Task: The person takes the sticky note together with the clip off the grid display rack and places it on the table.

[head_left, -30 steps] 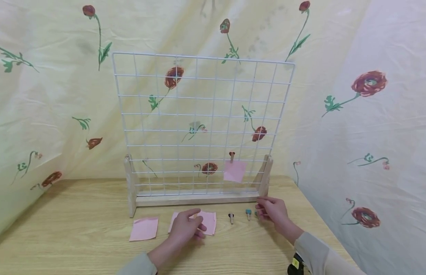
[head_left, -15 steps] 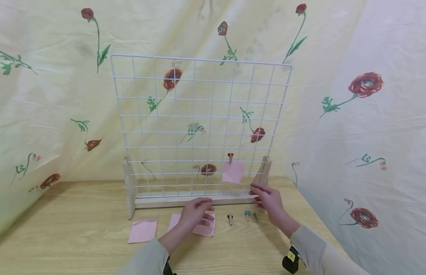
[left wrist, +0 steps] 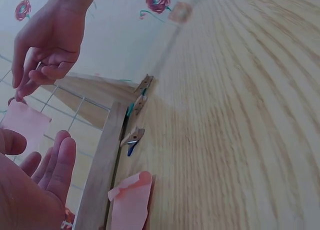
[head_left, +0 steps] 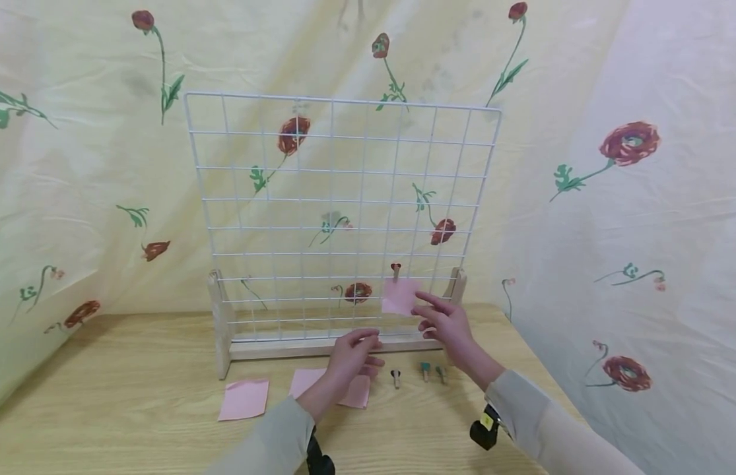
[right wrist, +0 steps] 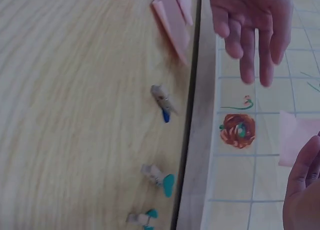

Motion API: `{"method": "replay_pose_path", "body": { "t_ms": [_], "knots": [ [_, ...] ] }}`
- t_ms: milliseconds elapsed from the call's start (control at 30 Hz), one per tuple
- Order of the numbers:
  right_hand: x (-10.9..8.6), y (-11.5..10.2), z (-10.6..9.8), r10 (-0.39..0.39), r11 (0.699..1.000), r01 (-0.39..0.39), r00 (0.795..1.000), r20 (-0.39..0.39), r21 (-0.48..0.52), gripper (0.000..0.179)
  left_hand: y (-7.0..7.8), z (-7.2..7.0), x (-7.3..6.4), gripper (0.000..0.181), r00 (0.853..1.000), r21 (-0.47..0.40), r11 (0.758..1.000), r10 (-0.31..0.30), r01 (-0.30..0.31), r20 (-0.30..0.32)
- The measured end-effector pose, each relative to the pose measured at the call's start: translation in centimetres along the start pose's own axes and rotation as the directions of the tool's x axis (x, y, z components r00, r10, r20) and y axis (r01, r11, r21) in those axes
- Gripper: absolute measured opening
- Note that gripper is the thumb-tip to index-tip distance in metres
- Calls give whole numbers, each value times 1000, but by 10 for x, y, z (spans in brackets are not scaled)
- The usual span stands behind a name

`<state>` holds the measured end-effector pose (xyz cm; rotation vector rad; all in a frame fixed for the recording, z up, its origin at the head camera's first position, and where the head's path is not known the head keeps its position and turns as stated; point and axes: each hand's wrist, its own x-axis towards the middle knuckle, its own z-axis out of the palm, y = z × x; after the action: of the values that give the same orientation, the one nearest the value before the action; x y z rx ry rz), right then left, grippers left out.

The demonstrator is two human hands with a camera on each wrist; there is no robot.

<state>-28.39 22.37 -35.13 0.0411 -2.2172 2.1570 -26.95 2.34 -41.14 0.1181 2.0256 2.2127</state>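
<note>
A pink paper square [head_left: 399, 295] hangs from the white wire grid [head_left: 344, 198] by a small wooden clothespin [head_left: 396, 270] with a red top. My right hand [head_left: 451, 326] is at the paper's right edge, fingertips overlapping it in the head view and fingers loosely bent. Lower and to the left, my left hand [head_left: 350, 359] is raised before the grid's wooden base [head_left: 272, 349], its fingers extended and holding nothing, as the right wrist view also shows. Behind that hand, more pink paper [head_left: 307, 379] lies on the table, partly hidden.
Another pink square [head_left: 243, 400] lies at the left on the wooden table [head_left: 136, 382]. To the right, a dark-topped clothespin [head_left: 395, 379] and two with teal tops [head_left: 425, 371] lie in a row before the base. Flowered cloth [head_left: 581, 264] stands behind and beside.
My right hand has moved up and left, from beside the teal clothespins to the hanging paper. My left hand has shifted right and up from over the papers on the table.
</note>
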Motion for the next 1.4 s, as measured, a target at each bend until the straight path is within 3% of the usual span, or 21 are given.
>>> {"method": "replay_pose_path", "body": {
  "t_ms": [533,900,1200,1400],
  "knots": [
    [16,-27,25,-70,997,69,997,-33,-31,44,8,14,20,38,999,-23,999,-32,31,-38],
    [23,-39,37,-106,987,102,994,-29,-122,44,12,19,28,48,998,5,999,-50,50,25],
    [29,-44,42,-100,985,95,995,-28,-144,46,14,29,34,55,989,-114,987,-100,113,113],
    [31,-46,44,-120,972,115,993,-15,-204,48,13,35,40,53,987,-189,974,-99,122,128]
  ]
}}
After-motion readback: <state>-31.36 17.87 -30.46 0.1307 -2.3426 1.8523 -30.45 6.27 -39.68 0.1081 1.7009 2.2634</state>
